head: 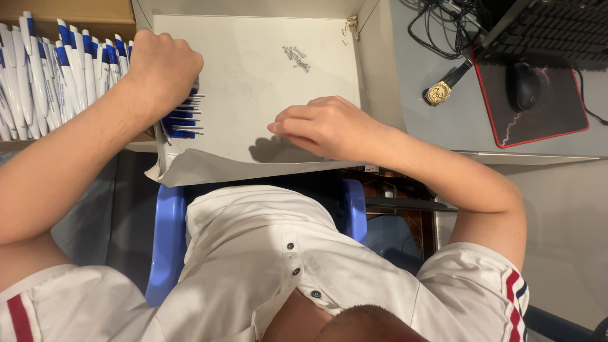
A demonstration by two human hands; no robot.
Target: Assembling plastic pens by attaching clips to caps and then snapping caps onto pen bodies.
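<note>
left hand (161,69) grip closed on blue pens (182,117) | right hand (326,126) grip curled, empty, on tray (253,69)

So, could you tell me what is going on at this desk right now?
A person in a white shirt sits over a shallow white tray. The left hand is closed on a bunch of blue-and-white pens at the tray's left edge, beside a box of similar pens. The right hand rests fingers-down on the tray's front lip. A gold wristwatch lies on the desk to the right.
</note>
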